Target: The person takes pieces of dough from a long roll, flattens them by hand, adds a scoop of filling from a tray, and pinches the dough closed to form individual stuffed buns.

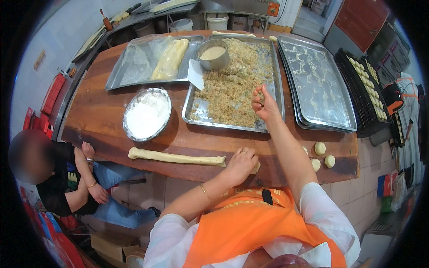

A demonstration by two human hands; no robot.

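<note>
My right hand (263, 103) is raised over the right part of a metal tray (231, 125) of crumbly filling (228, 97), its fingers curled around a small clump of filling. Close to the table's near edge, my left hand (243, 164) rests on a piece of dough (256, 168), partly hidden under the fingers. Left of that hand lies a long roll of dough (177, 158). Several round dough balls (319, 148) sit at the right, beside my right forearm. A metal bowl of white flour (147, 115) stands behind the roll.
A round metal container (212, 55) and a white scraper (196, 74) are at the filling tray's left side. Further left, another tray (147, 83) holds dough under plastic. Stacked trays (323, 90) stand at right. A seated person (77, 181) is at the table's left end.
</note>
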